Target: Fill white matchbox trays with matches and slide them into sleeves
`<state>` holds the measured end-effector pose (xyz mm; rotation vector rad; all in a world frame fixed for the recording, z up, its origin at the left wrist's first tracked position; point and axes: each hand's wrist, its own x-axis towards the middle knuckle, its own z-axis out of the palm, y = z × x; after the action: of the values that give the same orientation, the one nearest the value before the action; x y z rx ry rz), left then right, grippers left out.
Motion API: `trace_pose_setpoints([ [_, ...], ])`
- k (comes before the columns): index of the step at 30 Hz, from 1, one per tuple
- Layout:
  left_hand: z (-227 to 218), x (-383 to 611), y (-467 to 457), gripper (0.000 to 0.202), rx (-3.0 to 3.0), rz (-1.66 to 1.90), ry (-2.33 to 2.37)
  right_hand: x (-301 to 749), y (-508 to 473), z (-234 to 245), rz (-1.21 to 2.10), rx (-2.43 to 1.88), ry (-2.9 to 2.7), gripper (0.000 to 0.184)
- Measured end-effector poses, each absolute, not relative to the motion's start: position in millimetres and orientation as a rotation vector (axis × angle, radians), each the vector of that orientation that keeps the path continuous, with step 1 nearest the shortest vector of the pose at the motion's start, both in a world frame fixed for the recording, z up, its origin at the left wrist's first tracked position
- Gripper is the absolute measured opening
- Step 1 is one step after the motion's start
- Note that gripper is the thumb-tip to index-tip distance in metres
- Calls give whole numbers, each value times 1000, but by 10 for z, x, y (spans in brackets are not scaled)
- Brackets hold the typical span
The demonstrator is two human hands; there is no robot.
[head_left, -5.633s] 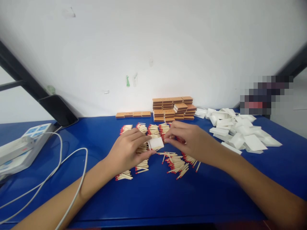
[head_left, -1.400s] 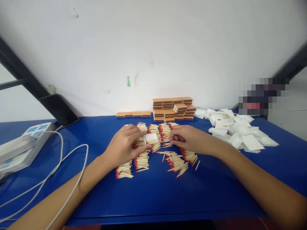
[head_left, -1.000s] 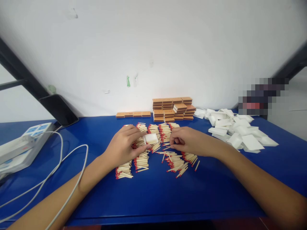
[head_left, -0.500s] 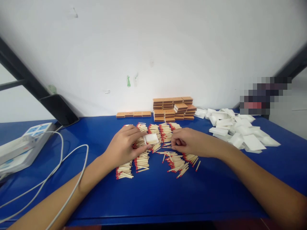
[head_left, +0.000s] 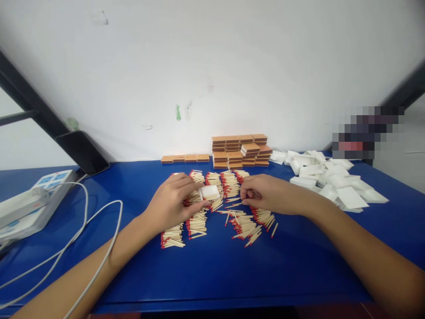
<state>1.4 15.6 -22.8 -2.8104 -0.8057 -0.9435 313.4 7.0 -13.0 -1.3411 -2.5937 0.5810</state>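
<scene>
My left hand (head_left: pixel 174 198) holds a small white matchbox tray (head_left: pixel 210 192) between thumb and fingers, above the matches. A few matches lie along the tray's near side. My right hand (head_left: pixel 260 194) is to the right of the tray, its fingers curled in toward the thumb. Its fingertips are beside a few loose matches (head_left: pixel 233 202); whether anything is pinched in them is hidden. Red-tipped matches lie in rows around both hands, with a pile (head_left: pixel 196 223) below the left hand and a looser pile (head_left: pixel 245 227) below the right.
Orange matchboxes (head_left: pixel 232 157) are stacked against the wall, with a low row (head_left: pixel 185 158) to their left. White trays (head_left: pixel 327 177) are heaped at the right of the blue table (head_left: pixel 212 274). A power strip (head_left: pixel 25 208), white cables (head_left: pixel 86 212) and a phone (head_left: pixel 83 152) are at left.
My right hand has shifted slightly to the right, and its fingers have loosened a little. My left hand and the tray have stayed in place.
</scene>
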Motion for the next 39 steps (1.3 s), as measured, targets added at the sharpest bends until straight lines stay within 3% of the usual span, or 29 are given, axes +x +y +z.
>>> trace_pose_setpoints([
  [21, -231, 17, 157, 39, -2809, -939, -823, 2917, -22, -178, 604, -1316, -2654, 14],
  [27, -244, 8, 174, 38, -2843, -944, -822, 2869, 22, -4, 365, -1290, -2812, 17],
  [32, -240, 17, 161, 37, -2831, -949, -811, 2891, -62, 233, 226, -1303, -2463, 24],
  [35, -242, 32, 148, 38, -2846, -957, -806, 2776, -126, 182, 201, -1225, -2259, 21],
  [39, -251, 42, 148, 36, -2855, -959, -811, 2605, -163, -40, 211, -1132, -2388, 16],
])
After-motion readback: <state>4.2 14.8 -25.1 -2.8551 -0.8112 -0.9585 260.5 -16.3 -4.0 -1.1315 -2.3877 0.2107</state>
